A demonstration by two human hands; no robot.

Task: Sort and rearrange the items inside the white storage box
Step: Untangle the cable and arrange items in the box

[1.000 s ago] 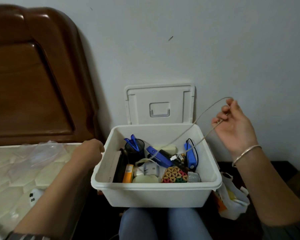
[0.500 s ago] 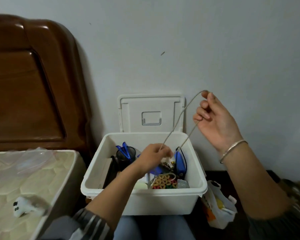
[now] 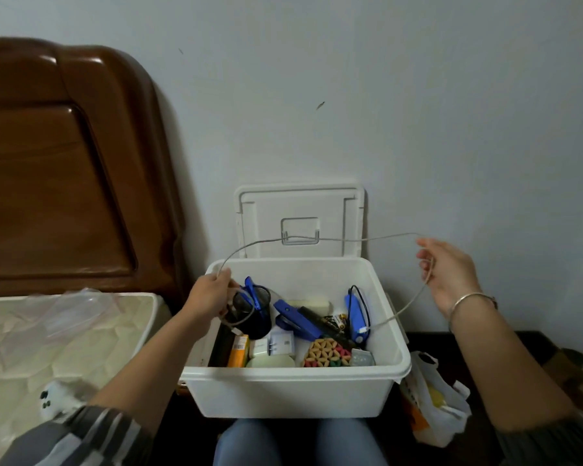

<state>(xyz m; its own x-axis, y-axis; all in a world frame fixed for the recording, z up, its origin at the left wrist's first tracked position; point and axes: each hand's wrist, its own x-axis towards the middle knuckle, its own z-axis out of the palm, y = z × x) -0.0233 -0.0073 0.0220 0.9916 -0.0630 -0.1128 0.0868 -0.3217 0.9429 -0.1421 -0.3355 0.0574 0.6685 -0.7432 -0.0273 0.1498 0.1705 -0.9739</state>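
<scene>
The white storage box [image 3: 293, 391] rests on my knees, its lid [image 3: 300, 200] propped open against the wall. A thin grey cable [image 3: 337, 239] stretches in an arc above the box between my hands. My left hand [image 3: 209, 294] grips one end over the box's left side, beside a black mesh pen cup [image 3: 253, 314]. My right hand [image 3: 448, 270] pinches the cable to the right of the box, and its free end with a plug [image 3: 364, 330] hangs down into the box. Inside lie blue clips [image 3: 297, 319], a white charger [image 3: 276, 344] and a patterned coaster [image 3: 327, 353].
A mattress [image 3: 48, 334] with a clear plastic bag and a small white object lies to the left, under a brown wooden headboard [image 3: 58, 163]. A white plastic bag [image 3: 431, 405] stands at the box's right. The wall is close behind.
My left hand took hold of the cable and drew it to the left; my right hand moved down and right, so the cable now spans the box.
</scene>
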